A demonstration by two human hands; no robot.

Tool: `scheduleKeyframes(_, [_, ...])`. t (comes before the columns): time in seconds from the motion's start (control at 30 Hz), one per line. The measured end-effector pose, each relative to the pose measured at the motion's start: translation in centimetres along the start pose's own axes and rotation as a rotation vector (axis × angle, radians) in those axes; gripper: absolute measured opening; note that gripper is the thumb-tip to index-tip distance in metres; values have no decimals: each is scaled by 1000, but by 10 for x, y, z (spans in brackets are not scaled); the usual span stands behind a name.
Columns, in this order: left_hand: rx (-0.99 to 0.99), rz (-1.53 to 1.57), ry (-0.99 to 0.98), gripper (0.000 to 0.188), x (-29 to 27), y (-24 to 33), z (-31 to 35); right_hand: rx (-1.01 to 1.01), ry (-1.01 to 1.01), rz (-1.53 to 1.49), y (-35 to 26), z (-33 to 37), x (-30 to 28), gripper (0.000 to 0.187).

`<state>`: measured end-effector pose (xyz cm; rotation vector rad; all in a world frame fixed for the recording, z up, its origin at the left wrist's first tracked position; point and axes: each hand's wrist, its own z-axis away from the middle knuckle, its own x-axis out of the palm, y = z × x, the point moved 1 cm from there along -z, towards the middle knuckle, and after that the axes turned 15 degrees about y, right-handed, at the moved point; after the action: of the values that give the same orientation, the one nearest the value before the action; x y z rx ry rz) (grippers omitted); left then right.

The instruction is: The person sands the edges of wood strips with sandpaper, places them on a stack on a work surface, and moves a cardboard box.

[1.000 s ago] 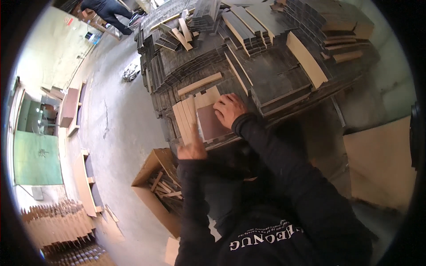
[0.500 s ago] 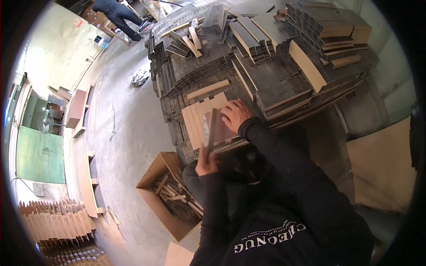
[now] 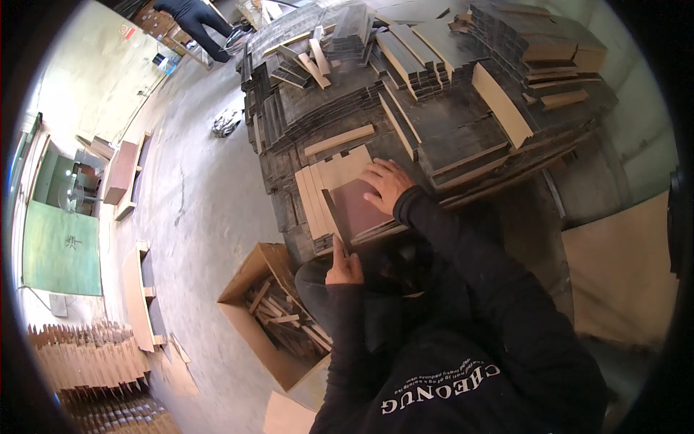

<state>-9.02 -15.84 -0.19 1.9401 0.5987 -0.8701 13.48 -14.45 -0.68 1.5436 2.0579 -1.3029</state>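
My right hand (image 3: 388,186) lies on a flat brownish-purple panel (image 3: 352,206), its fingers spread toward the panel's far side. Along the panel's left edge runs a narrow dark strip (image 3: 335,215). The strip's near end is between the thumb and stretched index finger of my left hand (image 3: 344,267); the other fingers are curled in. Under and left of the panel are pale wood-coloured boards (image 3: 312,206) laid side by side, with dark notches at their far edge. Just beyond them lies a loose pale strip (image 3: 339,142).
Stacks of dark boards (image 3: 463,141) and loose strips cover the work surface. An open cardboard box (image 3: 278,365) of wood offcuts stands on the floor by my left leg. A large tan sheet (image 3: 622,271) is at the right. Another person (image 3: 199,27) stands far left.
The dark strip has come down from a tilted position over the panel to its left edge. My left hand has shifted slightly nearer, and my right hand's fingers have flattened out.
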Motion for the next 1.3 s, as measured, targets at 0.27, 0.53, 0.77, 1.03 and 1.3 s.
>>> scheduleKeyframes(0.27, [242,-384,-63,64,-8,9,-7,-6,51,-21,2,1,-1,37])
scheduleKeyframes(0.53, [351,-345,9,64,12,-11,-32,-26,51,30,-2,1,-2,35])
scheduleKeyframes(0.77, [248,-442,-85,65,26,12,-67,-17,55,12,3,1,-3,33])
scheduleKeyframes(1.03, [692,-491,271,66,20,27,-36,19,55,37,5,3,-1,37])
scheduleKeyframes(1.3, [978,-912,492,53,30,-71,-24,-32,74,-49,-25,-14,5,36])
